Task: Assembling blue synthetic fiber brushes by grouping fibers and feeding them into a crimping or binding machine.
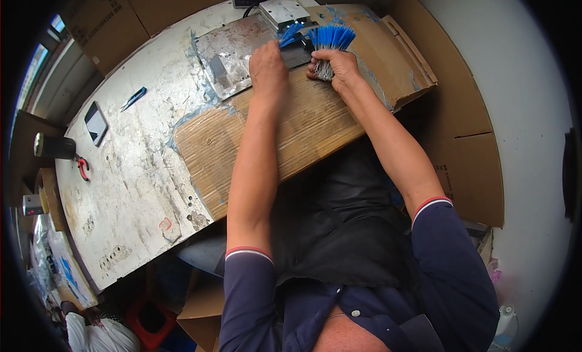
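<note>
My right hand [339,66] is closed round a thick bundle of thin, pale, wire-like pieces with blue ends [331,38]. The blue ends fan out above the fist and the pale stems show below the thumb. My left hand [268,67] is closed at the base of a smaller cluster of blue-ended pieces [291,33], its fingertips partly hidden by the back of the hand. This cluster sits just in front of a small metal fixture [284,13], which stands by a scuffed metal plate [233,46]. Whether the cluster touches the fixture is unclear.
Flattened cardboard [291,124] covers the near table edge; a cardboard box [388,61] stands right. Leftward on the worn white table [142,170] lie a phone [96,123], blue snips [134,99], a dark cup [54,146] and red-handled pliers [83,169]. Another person [100,331] is lower left.
</note>
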`<control>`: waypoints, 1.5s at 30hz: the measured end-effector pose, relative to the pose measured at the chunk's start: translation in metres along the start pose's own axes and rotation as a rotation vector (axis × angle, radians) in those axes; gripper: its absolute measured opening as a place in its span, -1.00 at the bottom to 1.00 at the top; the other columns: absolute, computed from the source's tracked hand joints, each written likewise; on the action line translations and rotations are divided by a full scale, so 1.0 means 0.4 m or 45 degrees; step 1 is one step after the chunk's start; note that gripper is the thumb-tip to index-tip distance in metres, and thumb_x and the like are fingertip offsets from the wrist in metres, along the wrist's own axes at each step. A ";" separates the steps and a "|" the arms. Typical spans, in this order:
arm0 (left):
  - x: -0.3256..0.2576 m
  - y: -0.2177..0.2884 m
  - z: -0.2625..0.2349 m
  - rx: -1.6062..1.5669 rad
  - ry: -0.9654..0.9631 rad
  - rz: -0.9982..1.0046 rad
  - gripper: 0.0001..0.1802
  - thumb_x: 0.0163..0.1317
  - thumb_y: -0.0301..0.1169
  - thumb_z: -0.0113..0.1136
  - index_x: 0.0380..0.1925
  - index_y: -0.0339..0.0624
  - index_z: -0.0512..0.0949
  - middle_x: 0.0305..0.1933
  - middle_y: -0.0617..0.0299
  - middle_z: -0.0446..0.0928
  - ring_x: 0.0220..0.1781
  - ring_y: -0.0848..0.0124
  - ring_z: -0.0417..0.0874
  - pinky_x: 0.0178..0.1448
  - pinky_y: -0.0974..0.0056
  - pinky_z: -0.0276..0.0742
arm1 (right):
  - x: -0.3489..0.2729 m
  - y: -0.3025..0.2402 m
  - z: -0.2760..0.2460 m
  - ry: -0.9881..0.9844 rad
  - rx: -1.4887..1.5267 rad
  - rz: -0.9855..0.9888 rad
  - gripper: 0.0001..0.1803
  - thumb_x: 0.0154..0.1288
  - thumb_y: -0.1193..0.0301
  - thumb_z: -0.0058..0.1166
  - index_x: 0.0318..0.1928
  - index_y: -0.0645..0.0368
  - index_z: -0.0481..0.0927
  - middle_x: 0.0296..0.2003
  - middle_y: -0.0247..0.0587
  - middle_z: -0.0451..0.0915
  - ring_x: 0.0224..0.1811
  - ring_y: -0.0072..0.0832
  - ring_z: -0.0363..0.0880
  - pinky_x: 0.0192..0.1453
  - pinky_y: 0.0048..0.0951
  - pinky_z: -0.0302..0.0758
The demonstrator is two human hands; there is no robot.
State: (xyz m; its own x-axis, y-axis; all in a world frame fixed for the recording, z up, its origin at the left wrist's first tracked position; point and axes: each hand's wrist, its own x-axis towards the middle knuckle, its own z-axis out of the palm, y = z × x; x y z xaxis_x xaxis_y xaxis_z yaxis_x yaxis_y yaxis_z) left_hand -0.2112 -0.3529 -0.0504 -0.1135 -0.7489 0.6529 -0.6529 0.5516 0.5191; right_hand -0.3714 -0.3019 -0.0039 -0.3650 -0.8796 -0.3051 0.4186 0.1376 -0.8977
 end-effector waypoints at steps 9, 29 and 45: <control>0.002 0.007 0.011 0.221 -0.102 0.052 -0.83 0.19 -0.55 0.07 -0.21 -0.24 0.55 -0.23 -0.03 0.62 -0.14 -0.01 0.65 -0.04 0.00 0.56 | -0.006 0.003 0.005 0.138 -0.236 -0.088 -0.91 0.04 0.69 0.25 -0.50 0.41 0.58 -0.58 -0.01 0.59 -0.62 -0.29 0.62 -0.59 -0.25 0.65; 0.008 0.006 -0.001 0.056 0.257 -0.174 -0.92 0.29 -0.50 0.08 -0.24 -0.18 0.54 -0.25 0.02 0.66 -0.13 0.04 0.63 0.02 0.01 0.46 | 0.051 0.005 0.064 0.311 -0.281 -0.035 -0.88 -0.03 0.74 0.21 -0.50 0.40 0.51 -0.53 0.00 0.58 -0.60 -0.23 0.65 -0.67 -0.16 0.64; 0.006 0.004 0.008 0.108 0.022 -0.033 -0.85 0.14 -0.58 0.07 -0.28 -0.20 0.54 -0.24 0.02 0.62 -0.12 0.05 0.60 0.01 0.04 0.49 | 0.017 0.010 0.007 0.083 -0.143 -0.013 -0.88 0.05 0.71 0.27 -0.42 0.42 0.56 -0.50 0.03 0.60 -0.57 -0.20 0.65 -0.54 -0.12 0.73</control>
State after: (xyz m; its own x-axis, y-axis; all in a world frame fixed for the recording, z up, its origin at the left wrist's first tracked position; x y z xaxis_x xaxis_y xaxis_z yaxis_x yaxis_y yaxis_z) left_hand -0.2147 -0.3552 -0.0496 -0.0834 -0.7554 0.6499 -0.7165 0.4988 0.4878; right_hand -0.3699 -0.3087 -0.0087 -0.4236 -0.8502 -0.3124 0.3200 0.1822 -0.9297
